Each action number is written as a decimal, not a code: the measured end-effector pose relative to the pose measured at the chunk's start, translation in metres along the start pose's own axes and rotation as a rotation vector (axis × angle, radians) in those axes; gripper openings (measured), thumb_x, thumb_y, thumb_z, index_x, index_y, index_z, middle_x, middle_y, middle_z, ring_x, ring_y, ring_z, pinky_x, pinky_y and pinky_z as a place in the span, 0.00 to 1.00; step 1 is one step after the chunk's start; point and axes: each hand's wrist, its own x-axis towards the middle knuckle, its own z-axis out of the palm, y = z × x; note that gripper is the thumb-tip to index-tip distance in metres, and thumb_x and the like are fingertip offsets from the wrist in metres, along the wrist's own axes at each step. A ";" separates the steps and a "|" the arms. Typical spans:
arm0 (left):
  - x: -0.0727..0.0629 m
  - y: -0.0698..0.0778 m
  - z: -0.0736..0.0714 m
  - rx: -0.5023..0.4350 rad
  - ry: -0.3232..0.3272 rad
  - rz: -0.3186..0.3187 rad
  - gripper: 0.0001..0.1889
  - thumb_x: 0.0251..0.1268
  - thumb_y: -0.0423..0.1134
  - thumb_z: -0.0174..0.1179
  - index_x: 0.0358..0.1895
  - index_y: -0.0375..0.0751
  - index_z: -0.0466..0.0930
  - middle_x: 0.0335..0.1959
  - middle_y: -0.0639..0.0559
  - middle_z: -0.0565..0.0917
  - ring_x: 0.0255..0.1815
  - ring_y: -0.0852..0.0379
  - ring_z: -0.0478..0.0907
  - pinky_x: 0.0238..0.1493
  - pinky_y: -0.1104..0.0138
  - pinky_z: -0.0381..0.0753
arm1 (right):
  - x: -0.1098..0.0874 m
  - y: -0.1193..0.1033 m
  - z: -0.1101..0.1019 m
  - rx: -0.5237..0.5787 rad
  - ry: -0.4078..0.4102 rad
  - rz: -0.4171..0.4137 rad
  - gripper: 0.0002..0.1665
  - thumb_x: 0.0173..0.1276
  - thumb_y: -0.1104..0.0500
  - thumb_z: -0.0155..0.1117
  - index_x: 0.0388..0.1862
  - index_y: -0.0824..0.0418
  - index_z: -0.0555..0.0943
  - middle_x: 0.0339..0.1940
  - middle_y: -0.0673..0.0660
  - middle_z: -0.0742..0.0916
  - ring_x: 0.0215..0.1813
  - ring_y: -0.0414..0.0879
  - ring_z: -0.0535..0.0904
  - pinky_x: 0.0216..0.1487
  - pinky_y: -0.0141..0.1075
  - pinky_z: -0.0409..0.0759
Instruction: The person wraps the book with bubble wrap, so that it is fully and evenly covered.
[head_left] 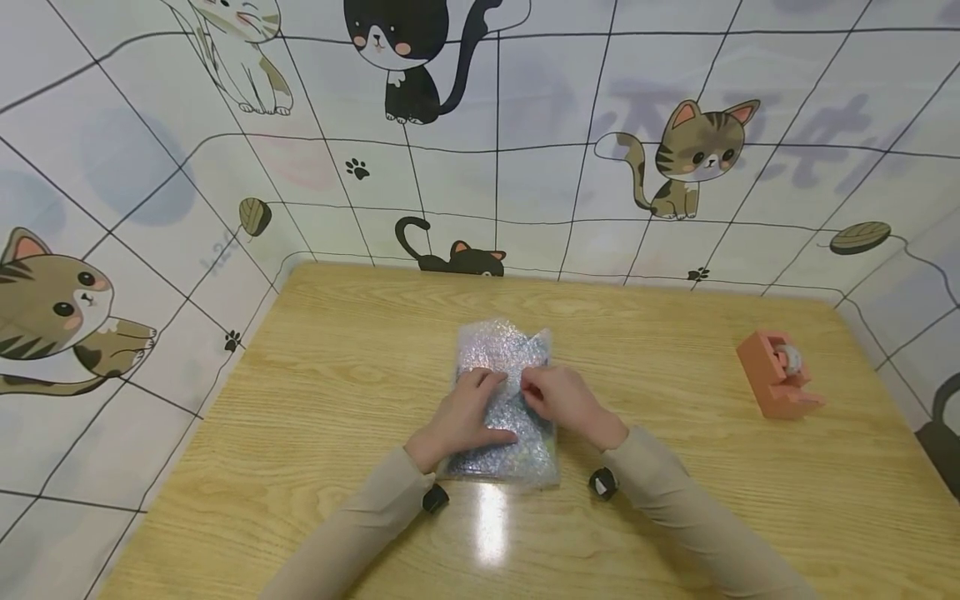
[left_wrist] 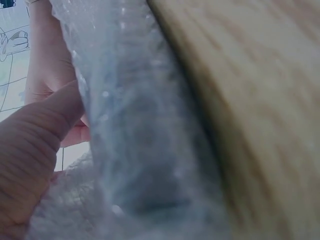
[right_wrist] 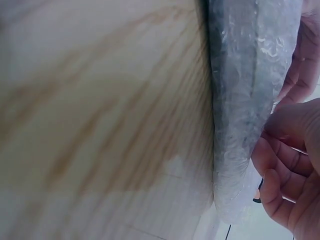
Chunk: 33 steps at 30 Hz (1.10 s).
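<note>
A flat package in clear bubble wrap point(head_left: 517, 458) lies on the wooden table in front of the person. What is inside looks thin and dark; its kind is blurred by the wrap. The left hand point(head_left: 461, 421) rests on top of the package from the left, thumb spread away from the fingers. On the other side, the right hand point(head_left: 566, 400) has its fingers curled at the package's upper right part. In the right wrist view, its thumb and forefinger meet at the bubble wrap point(right_wrist: 240, 75), pinching it. The left wrist view shows the left thumb point(left_wrist: 35, 135) against the wrap.
A pink tape dispenser point(head_left: 776, 383) with a roll in it stands at the table's right. The wooden table point(head_left: 337, 358) meets a cat-printed, grid-lined covering point(head_left: 547, 192) at the back and sides. A small black device point(head_left: 603, 483) sits at the right wrist.
</note>
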 end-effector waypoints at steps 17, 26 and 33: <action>0.007 0.005 -0.006 0.139 -0.130 0.028 0.40 0.47 0.58 0.69 0.62 0.38 0.70 0.56 0.38 0.67 0.55 0.46 0.65 0.53 0.56 0.75 | 0.000 -0.002 -0.002 0.010 -0.031 -0.010 0.10 0.54 0.69 0.67 0.24 0.59 0.74 0.18 0.49 0.78 0.21 0.38 0.70 0.22 0.26 0.69; 0.008 0.007 -0.008 0.140 -0.142 0.007 0.41 0.46 0.58 0.70 0.63 0.38 0.70 0.55 0.39 0.67 0.53 0.47 0.66 0.48 0.57 0.77 | -0.005 -0.001 -0.007 0.017 -0.090 -0.034 0.07 0.55 0.66 0.68 0.29 0.61 0.76 0.26 0.52 0.82 0.26 0.42 0.75 0.28 0.29 0.76; 0.007 0.006 -0.007 0.117 -0.115 -0.011 0.42 0.44 0.57 0.71 0.61 0.36 0.69 0.55 0.40 0.68 0.54 0.47 0.66 0.47 0.57 0.78 | -0.013 0.003 -0.016 0.162 -0.178 -0.026 0.02 0.61 0.66 0.64 0.33 0.62 0.80 0.29 0.50 0.80 0.29 0.39 0.74 0.31 0.29 0.76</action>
